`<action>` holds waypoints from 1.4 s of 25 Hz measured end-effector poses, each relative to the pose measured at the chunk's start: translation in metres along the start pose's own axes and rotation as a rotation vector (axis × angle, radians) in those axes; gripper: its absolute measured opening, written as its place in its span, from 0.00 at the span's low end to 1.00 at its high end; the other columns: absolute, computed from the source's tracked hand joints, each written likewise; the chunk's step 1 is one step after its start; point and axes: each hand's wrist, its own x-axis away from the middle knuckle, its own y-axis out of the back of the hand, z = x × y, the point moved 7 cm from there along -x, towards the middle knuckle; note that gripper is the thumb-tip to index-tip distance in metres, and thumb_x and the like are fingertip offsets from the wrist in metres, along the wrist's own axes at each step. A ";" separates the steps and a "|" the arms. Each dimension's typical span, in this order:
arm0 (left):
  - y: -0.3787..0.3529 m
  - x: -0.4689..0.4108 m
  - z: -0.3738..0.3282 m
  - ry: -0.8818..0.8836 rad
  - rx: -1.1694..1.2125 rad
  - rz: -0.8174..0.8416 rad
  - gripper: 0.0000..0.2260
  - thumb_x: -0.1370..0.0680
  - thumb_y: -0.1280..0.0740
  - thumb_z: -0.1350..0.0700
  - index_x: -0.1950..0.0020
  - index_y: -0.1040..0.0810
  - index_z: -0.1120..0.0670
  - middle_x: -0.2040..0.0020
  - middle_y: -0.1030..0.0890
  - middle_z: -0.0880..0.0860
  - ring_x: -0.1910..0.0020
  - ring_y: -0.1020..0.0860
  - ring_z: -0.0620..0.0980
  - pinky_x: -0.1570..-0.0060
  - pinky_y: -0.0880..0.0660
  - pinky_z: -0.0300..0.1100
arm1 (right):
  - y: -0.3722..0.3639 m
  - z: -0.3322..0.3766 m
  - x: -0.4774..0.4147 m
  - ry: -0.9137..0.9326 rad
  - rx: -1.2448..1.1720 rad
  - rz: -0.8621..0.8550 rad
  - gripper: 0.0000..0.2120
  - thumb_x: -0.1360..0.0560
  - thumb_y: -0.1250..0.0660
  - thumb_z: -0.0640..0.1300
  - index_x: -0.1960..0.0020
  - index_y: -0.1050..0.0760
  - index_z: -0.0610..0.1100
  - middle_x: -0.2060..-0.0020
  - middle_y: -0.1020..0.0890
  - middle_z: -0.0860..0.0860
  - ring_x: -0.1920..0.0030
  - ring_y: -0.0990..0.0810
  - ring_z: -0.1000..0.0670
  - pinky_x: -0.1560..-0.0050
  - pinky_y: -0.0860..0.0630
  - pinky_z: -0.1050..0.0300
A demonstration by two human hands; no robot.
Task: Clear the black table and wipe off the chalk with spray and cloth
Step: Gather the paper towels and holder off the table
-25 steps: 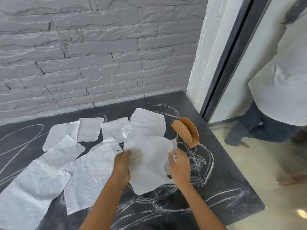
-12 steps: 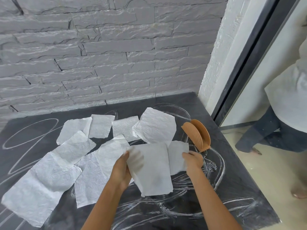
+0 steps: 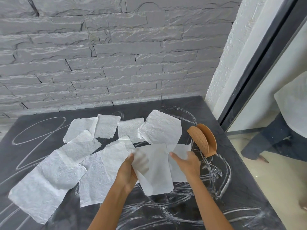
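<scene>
— Table [image 3: 245, 180] condition?
— Black, chalk [image 3: 214, 173] scrawled; crumpled white napkins [image 3: 54, 178] strewn left of the napkin holder [image 3: 202, 140].
— Hands?
— Left hand [image 3: 127, 170] pinches one thin sheet [image 3: 157, 176]; right hand [image 3: 189, 163], fingers spread, just left of the holder.

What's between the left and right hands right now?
Head view: a white tissue sheet, gripped by the left hand, fills the gap; the right hand is open beside it.

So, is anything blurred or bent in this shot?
Head view: motion blur smears the left hand and the napkin it holds; the right hand looks sharper; the wide lens tilts the door frame; light is soft, without hard shadows.
</scene>
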 end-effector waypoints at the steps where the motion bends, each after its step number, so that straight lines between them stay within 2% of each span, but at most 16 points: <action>1: 0.000 0.000 0.001 0.002 -0.006 -0.005 0.17 0.18 0.46 0.52 0.36 0.27 0.60 0.42 0.21 0.61 0.46 0.21 0.57 0.48 0.24 0.53 | -0.006 -0.004 0.002 0.010 0.135 -0.024 0.44 0.35 0.28 0.65 0.30 0.38 0.41 0.32 0.33 0.44 0.32 0.35 0.41 0.38 0.32 0.42; 3: 0.001 -0.002 0.004 0.002 -0.001 -0.016 0.17 0.18 0.45 0.52 0.37 0.26 0.61 0.44 0.20 0.60 0.47 0.21 0.57 0.47 0.25 0.54 | -0.008 -0.012 0.002 0.001 0.244 -0.137 0.41 0.34 0.27 0.59 0.32 0.40 0.39 0.33 0.33 0.41 0.34 0.33 0.40 0.39 0.31 0.42; 6: 0.003 -0.005 0.005 0.007 0.023 -0.019 0.17 0.18 0.45 0.52 0.38 0.26 0.61 0.43 0.20 0.61 0.45 0.22 0.58 0.42 0.28 0.56 | 0.002 -0.027 -0.006 -0.074 0.006 -0.236 0.25 0.27 0.31 0.39 0.35 0.37 0.34 0.38 0.27 0.36 0.39 0.27 0.36 0.46 0.26 0.41; 8: 0.003 -0.007 0.002 0.002 0.018 -0.013 0.16 0.18 0.45 0.52 0.40 0.25 0.61 0.44 0.20 0.61 0.46 0.21 0.57 0.43 0.27 0.55 | 0.010 -0.026 -0.006 -0.016 -0.116 -0.264 0.14 0.24 0.35 0.35 0.40 0.29 0.34 0.45 0.22 0.36 0.46 0.22 0.37 0.51 0.24 0.45; 11: -0.003 -0.007 -0.004 -0.026 0.004 -0.018 0.15 0.18 0.46 0.53 0.44 0.23 0.60 0.45 0.20 0.59 0.50 0.20 0.55 0.48 0.24 0.50 | 0.027 0.008 0.007 0.189 -0.231 -0.309 0.07 0.24 0.35 0.39 0.50 0.22 0.36 0.54 0.18 0.40 0.57 0.21 0.45 0.57 0.26 0.55; 15: -0.009 -0.007 -0.012 -0.062 -0.010 0.003 0.15 0.19 0.44 0.53 0.42 0.23 0.60 0.46 0.18 0.59 0.49 0.20 0.54 0.51 0.24 0.47 | 0.034 0.074 0.049 0.565 -0.208 -0.335 0.03 0.27 0.32 0.40 0.54 0.22 0.43 0.54 0.20 0.50 0.56 0.23 0.53 0.54 0.25 0.58; 19: -0.023 -0.005 -0.019 -0.078 0.039 0.101 0.16 0.18 0.46 0.53 0.43 0.22 0.60 0.54 0.15 0.56 0.56 0.17 0.49 0.60 0.20 0.41 | -0.004 0.118 0.104 1.021 0.011 -0.207 0.03 0.32 0.30 0.33 0.60 0.23 0.37 0.48 0.18 0.44 0.47 0.20 0.46 0.51 0.22 0.57; 21: -0.027 -0.005 -0.022 -0.065 0.116 0.117 0.19 0.19 0.45 0.49 0.41 0.23 0.60 0.52 0.15 0.56 0.54 0.17 0.49 0.57 0.20 0.40 | -0.031 0.122 0.117 1.124 0.056 -0.133 0.03 0.32 0.30 0.31 0.59 0.23 0.35 0.46 0.19 0.40 0.44 0.20 0.43 0.46 0.21 0.51; 22: -0.027 -0.004 -0.025 -0.059 0.123 0.111 0.20 0.21 0.42 0.46 0.43 0.21 0.59 0.52 0.15 0.55 0.53 0.17 0.49 0.56 0.20 0.41 | -0.042 0.120 0.118 1.127 0.056 -0.087 0.04 0.30 0.31 0.32 0.56 0.22 0.34 0.45 0.19 0.39 0.41 0.21 0.42 0.43 0.23 0.50; 24: -0.024 -0.005 -0.031 -0.082 0.030 0.089 0.19 0.22 0.39 0.44 0.49 0.18 0.58 0.54 0.15 0.55 0.54 0.17 0.48 0.57 0.21 0.40 | -0.059 0.117 0.115 1.067 0.017 0.099 0.10 0.25 0.36 0.37 0.45 0.23 0.35 0.40 0.22 0.42 0.34 0.27 0.46 0.33 0.33 0.60; 26: -0.017 -0.007 -0.038 -0.157 -0.078 0.019 0.14 0.20 0.40 0.53 0.53 0.19 0.61 0.57 0.17 0.58 0.59 0.17 0.49 0.62 0.21 0.39 | -0.070 0.117 0.108 1.033 -0.046 0.314 0.13 0.23 0.39 0.46 0.43 0.24 0.41 0.39 0.22 0.48 0.34 0.30 0.53 0.33 0.40 0.69; 27: -0.011 -0.007 -0.041 -0.187 -0.088 -0.019 0.13 0.20 0.42 0.58 0.53 0.20 0.62 0.56 0.17 0.59 0.60 0.17 0.50 0.63 0.21 0.39 | -0.070 0.117 0.099 1.004 -0.097 0.365 0.14 0.23 0.40 0.50 0.44 0.23 0.43 0.41 0.22 0.50 0.36 0.29 0.55 0.34 0.39 0.69; 28: -0.006 -0.007 -0.043 -0.204 -0.074 -0.046 0.13 0.20 0.44 0.60 0.52 0.21 0.62 0.57 0.16 0.58 0.60 0.16 0.50 0.62 0.21 0.41 | -0.066 0.116 0.084 0.947 -0.166 0.356 0.14 0.23 0.40 0.51 0.45 0.23 0.44 0.42 0.21 0.51 0.38 0.27 0.56 0.34 0.37 0.66; 30: 0.006 -0.006 -0.049 -0.222 -0.038 -0.103 0.12 0.19 0.45 0.59 0.49 0.22 0.60 0.57 0.15 0.55 0.58 0.17 0.50 0.58 0.23 0.44 | -0.053 0.108 0.039 0.822 -0.208 0.190 0.11 0.23 0.38 0.45 0.45 0.22 0.43 0.42 0.21 0.49 0.40 0.24 0.53 0.36 0.32 0.59; 32: 0.018 -0.008 -0.052 -0.226 0.001 -0.124 0.12 0.19 0.44 0.58 0.46 0.22 0.60 0.53 0.16 0.55 0.53 0.19 0.52 0.52 0.24 0.46 | -0.050 0.098 -0.008 0.750 -0.017 0.074 0.12 0.22 0.39 0.39 0.40 0.24 0.40 0.37 0.23 0.46 0.35 0.27 0.47 0.33 0.33 0.55; 35: 0.027 -0.009 -0.053 -0.226 0.024 -0.120 0.14 0.19 0.44 0.56 0.41 0.25 0.61 0.45 0.19 0.58 0.46 0.21 0.55 0.48 0.26 0.49 | -0.070 0.080 -0.060 0.747 0.408 0.192 0.18 0.20 0.40 0.42 0.31 0.32 0.40 0.29 0.33 0.47 0.27 0.39 0.47 0.29 0.41 0.53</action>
